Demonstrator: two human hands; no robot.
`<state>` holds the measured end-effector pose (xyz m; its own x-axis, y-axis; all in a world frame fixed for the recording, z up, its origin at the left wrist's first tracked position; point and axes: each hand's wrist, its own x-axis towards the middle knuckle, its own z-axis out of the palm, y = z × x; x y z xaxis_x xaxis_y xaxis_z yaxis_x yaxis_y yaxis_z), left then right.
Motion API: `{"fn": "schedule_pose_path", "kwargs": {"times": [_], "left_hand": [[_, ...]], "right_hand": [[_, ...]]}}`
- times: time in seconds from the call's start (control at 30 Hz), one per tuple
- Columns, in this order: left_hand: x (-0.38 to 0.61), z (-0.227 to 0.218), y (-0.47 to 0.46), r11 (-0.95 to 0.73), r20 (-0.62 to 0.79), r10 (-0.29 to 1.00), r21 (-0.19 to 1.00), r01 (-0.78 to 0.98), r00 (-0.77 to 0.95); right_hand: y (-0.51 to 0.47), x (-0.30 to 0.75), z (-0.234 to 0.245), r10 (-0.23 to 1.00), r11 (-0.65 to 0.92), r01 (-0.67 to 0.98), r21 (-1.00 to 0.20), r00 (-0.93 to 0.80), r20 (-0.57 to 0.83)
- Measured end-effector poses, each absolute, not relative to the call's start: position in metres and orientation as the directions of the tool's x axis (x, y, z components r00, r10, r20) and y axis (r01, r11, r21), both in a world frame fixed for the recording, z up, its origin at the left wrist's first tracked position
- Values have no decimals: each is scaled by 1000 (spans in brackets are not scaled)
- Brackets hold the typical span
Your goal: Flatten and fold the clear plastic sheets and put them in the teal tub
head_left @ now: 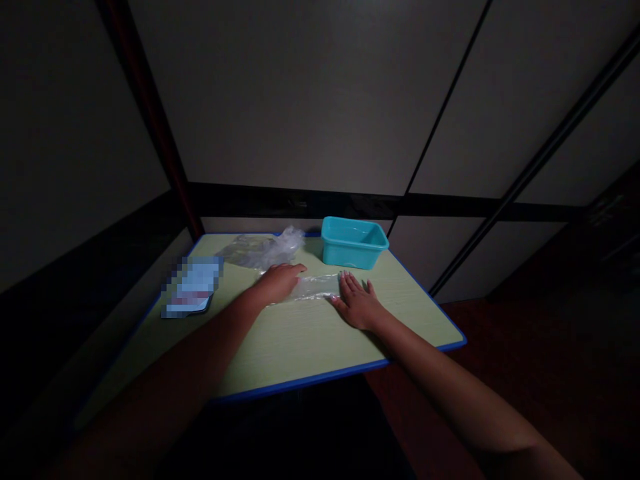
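Observation:
A clear plastic bag (317, 287) lies flattened across the table between my two hands. My left hand (280, 283) rests palm down over its left end, with a finger stretched to the right and the other fingers partly hidden. On the bag's right end my right hand (357, 301) lies flat, fingers extended and thumb apart, pressing the film against the tabletop. Just beyond my left hand is a crumpled heap of clear plastic (273, 250). A turquoise plastic basket (353, 255) stands upright behind my right hand, not touching it.
The pale table (300, 353) has a blue edge. At its left side lies a phone-like flat object (193, 287), blurred out by pixels. Light cabinet panels (300, 100) rise right behind the table. The surroundings are dim.

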<state>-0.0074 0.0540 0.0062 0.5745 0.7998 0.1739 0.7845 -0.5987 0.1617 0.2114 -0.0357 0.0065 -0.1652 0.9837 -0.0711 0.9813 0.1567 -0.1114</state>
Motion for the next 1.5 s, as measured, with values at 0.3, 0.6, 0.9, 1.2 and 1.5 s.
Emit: {"fn": "schedule_pose_path", "kwargs": {"times": [0.3, 0.6, 0.9, 1.2, 1.5], "left_hand": [[1, 24, 33, -580, 342, 784, 106, 808, 518], [56, 14, -31, -738, 198, 674, 223, 637, 711], [74, 4, -36, -747, 158, 664, 182, 639, 731], [73, 0, -33, -734, 132, 672, 244, 633, 728], [72, 4, -34, -688, 69, 708, 293, 664, 703]], "right_hand": [[-34, 213, 4, 981, 160, 979, -125, -172, -93], [-36, 214, 9, 967, 210, 977, -40, -213, -142], [-33, 215, 9, 953, 237, 971, 6, -232, -195], [-34, 214, 10, 955, 239, 971, 21, -231, -183], [-35, 214, 9, 961, 229, 973, 24, -223, -163]]}}
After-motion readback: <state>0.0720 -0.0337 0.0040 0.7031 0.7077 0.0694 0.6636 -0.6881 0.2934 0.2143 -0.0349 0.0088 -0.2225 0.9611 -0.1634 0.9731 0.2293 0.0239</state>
